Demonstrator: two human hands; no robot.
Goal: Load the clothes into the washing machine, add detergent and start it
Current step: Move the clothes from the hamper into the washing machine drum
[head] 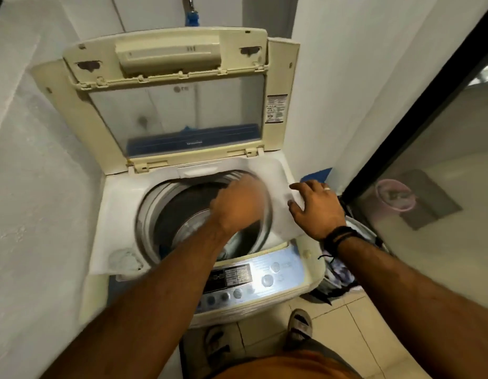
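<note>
White plastered walls and pale glossy floor tiles (354, 318) enclose a cream plastic top-loading washing machine (119, 214), its glass-paned lid (177, 116) propped upright. The left hand (237, 209), motion-blurred, hovers over the round steel drum (166, 212); its fingers' state cannot be told. The right hand (316, 206) rests spread-fingered on the rim. Crumpled clothes (338, 272) lie heaped just right of the machine.

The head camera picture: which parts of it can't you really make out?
- Left hand, over the round grey drum: motion-blurred, so its grip is unclear.
- Drum contents: mostly hidden by that hand and forearm.
- Silver-blue control panel: button labels too blurred to read.
- Dark laundry pile beside the machine: partly hidden by the right forearm.
</note>
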